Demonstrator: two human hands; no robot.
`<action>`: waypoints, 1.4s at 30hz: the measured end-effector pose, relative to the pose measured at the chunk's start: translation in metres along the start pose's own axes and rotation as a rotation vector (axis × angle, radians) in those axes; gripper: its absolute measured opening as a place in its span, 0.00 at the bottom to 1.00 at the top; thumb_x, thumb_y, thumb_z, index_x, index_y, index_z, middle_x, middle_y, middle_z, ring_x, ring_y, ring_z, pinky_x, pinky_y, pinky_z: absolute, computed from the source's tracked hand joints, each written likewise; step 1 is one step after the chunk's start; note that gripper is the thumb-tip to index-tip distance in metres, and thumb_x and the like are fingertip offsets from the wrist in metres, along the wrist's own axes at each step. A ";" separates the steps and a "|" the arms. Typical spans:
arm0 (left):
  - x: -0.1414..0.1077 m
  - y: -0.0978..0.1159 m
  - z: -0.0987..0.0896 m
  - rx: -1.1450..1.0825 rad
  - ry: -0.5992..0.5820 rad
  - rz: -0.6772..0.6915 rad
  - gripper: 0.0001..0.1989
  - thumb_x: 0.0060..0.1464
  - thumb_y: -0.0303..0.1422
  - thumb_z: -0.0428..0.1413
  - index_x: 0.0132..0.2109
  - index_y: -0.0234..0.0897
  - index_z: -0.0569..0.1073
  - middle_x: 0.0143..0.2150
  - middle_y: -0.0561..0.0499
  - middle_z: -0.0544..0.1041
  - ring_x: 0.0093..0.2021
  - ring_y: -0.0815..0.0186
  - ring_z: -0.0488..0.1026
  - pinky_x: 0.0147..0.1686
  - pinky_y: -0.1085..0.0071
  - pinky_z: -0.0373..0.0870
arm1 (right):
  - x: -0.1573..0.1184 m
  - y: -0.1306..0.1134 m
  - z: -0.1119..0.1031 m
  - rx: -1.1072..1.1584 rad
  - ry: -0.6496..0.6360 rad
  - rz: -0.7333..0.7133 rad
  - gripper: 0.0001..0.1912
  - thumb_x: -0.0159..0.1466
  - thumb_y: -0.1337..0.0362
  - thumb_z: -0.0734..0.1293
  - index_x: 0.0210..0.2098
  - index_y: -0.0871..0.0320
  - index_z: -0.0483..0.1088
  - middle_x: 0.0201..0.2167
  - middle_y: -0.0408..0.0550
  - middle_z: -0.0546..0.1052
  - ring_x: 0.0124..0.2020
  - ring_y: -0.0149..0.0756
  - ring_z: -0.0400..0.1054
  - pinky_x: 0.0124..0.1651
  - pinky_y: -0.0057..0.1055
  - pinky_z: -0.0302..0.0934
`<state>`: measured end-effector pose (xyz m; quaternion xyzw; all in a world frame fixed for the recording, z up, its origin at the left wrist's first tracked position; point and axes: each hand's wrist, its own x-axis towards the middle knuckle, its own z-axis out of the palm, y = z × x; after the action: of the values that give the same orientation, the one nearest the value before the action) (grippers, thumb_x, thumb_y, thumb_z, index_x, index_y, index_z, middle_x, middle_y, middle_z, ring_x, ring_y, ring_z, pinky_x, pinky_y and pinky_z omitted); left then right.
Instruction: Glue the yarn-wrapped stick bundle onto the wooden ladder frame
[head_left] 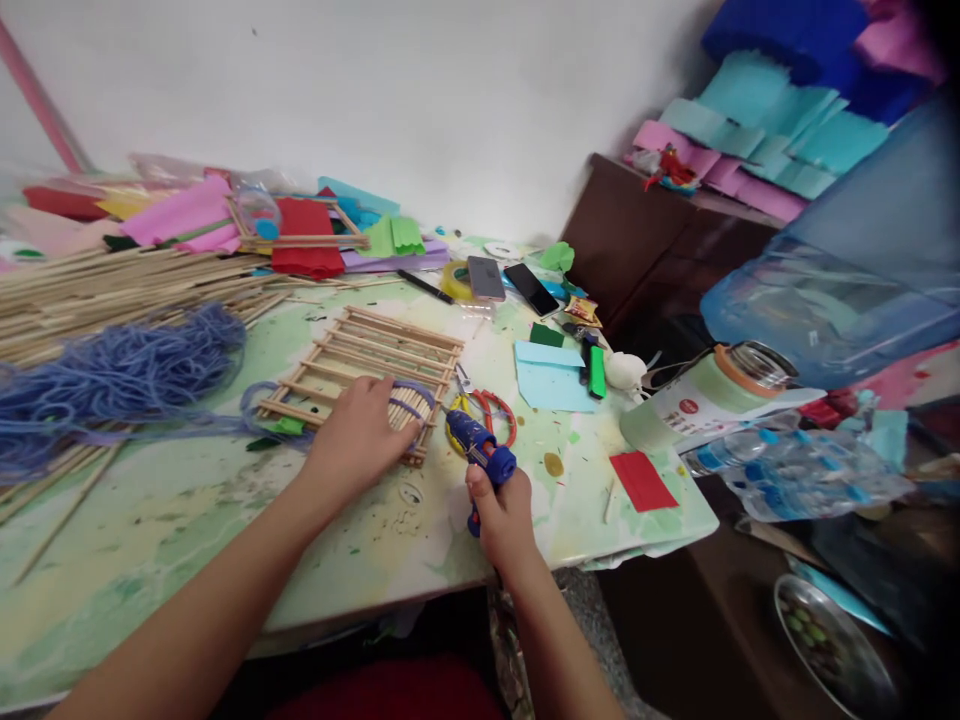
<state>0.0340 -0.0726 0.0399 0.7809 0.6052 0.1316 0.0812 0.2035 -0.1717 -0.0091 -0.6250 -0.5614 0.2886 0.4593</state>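
A small frame of thin wooden sticks (367, 345) lies on the table, with a denser section of sticks at its near right. Over that section my left hand (356, 430) grips the frame, its thumb along the near edge and some fingertips hidden. Blue-purple yarn (409, 390) loops around the sticks there and trails left to a tangled heap. My right hand (506, 510) is wrapped around the handle of a blue glue gun (480, 445), whose nozzle points at the frame's right edge. Red-handled scissors (499, 415) lie just behind the gun.
Loose sticks (112, 295) and the yarn heap (150, 375) cover the left side. Coloured paper (307, 240), tape (455, 280) and phones (532, 290) lie along the back. On the right are light-blue paper (551, 378), a green lighter (596, 372), a tumbler (690, 400) and red paper (643, 480).
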 end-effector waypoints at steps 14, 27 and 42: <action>0.003 0.011 0.003 0.178 0.021 -0.019 0.30 0.50 0.46 0.47 0.53 0.27 0.65 0.44 0.36 0.70 0.48 0.49 0.67 0.47 0.60 0.64 | 0.001 -0.002 -0.002 -0.021 0.024 -0.034 0.22 0.61 0.49 0.57 0.20 0.58 0.60 0.12 0.41 0.60 0.16 0.28 0.56 0.19 0.23 0.44; 0.006 0.018 0.006 0.245 0.049 -0.046 0.28 0.52 0.47 0.45 0.49 0.27 0.67 0.42 0.36 0.71 0.46 0.48 0.67 0.46 0.59 0.64 | 0.000 -0.003 -0.001 -0.067 0.028 -0.044 0.22 0.61 0.49 0.57 0.20 0.59 0.62 0.13 0.42 0.62 0.17 0.29 0.55 0.20 0.24 0.43; 0.008 0.024 0.012 0.276 0.075 -0.084 0.27 0.52 0.47 0.43 0.47 0.27 0.68 0.43 0.34 0.69 0.46 0.46 0.66 0.43 0.56 0.65 | 0.000 -0.005 -0.001 -0.155 0.086 -0.057 0.23 0.63 0.48 0.54 0.23 0.59 0.65 0.18 0.47 0.69 0.22 0.34 0.62 0.24 0.26 0.48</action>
<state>0.0613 -0.0702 0.0360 0.7531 0.6523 0.0728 -0.0443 0.2027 -0.1720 -0.0045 -0.6543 -0.5793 0.2044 0.4412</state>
